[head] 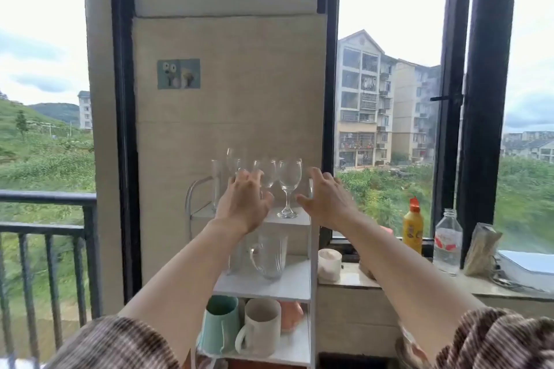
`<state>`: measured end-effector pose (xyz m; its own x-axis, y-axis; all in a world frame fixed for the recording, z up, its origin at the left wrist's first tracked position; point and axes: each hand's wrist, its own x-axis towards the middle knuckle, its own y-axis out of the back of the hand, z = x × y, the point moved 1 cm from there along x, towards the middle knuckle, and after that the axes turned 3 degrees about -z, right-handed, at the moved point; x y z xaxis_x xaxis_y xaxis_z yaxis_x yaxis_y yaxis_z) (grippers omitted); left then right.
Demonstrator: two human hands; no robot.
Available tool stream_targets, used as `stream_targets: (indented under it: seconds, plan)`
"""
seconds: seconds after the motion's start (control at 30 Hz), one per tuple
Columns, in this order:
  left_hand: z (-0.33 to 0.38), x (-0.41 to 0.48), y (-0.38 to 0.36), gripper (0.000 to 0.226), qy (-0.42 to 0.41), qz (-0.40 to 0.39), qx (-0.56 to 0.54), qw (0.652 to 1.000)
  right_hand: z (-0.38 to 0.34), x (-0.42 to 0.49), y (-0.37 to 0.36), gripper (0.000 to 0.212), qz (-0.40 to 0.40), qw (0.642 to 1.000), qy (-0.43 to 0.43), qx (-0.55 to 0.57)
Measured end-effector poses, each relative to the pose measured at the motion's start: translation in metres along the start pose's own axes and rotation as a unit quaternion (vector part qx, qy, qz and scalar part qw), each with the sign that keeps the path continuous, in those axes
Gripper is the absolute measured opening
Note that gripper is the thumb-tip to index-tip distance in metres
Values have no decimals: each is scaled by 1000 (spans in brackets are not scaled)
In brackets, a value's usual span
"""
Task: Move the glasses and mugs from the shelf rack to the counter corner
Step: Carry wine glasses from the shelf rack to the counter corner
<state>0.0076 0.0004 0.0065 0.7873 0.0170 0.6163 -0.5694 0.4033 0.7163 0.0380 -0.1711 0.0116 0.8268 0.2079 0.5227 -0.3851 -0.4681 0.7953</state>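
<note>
- The shelf rack point(295, 286) stands against the wall, left of the counter point(389, 281) and touching its end.
- On the rack's top shelf a wine glass point(289, 186) stands upright near the right side; more stemmed glasses point(266, 175) stand left of it, and a tall glass point(216, 184) at the far left.
- The left hand point(244, 204) is in front of those left glasses; the right hand point(326, 199) is at the rack's right edge, beside the wine glass.
- On the middle shelf stands a glass pitcher point(269, 255).
- On the bottom shelf two mugs point(260, 328) stand side by side.
- Right of the rack, on the counter: a small cup point(329, 263) just beside it, then a squeeze bottle point(413, 226) and a clear bottle point(448, 241) further right by the window.
</note>
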Motion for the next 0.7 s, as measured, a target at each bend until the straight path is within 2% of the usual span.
stream_targets:
  seconds: [0.1, 0.23, 0.3, 0.43, 0.7]
  plan:
    - [-6, 32, -11, 52, 2, 46, 6, 999, 8, 31, -8, 72, 4, 1000, 22, 16]
    - [-15, 65, -26, 60, 17, 41, 41, 998, 16, 64, -22, 67, -9, 998, 49, 44]
    - [-19, 73, -32, 57, 25, 34, 39, 998, 19, 75, -28, 60, -4, 997, 62, 50]
    - [-26, 76, -42, 39, 12, 60, 17, 998, 21, 85, -37, 32, 42, 989, 87, 109]
    - [-25, 50, -25, 29, -46, 128, -49, 990, 10, 70, -29, 35, 113, 971, 105, 181]
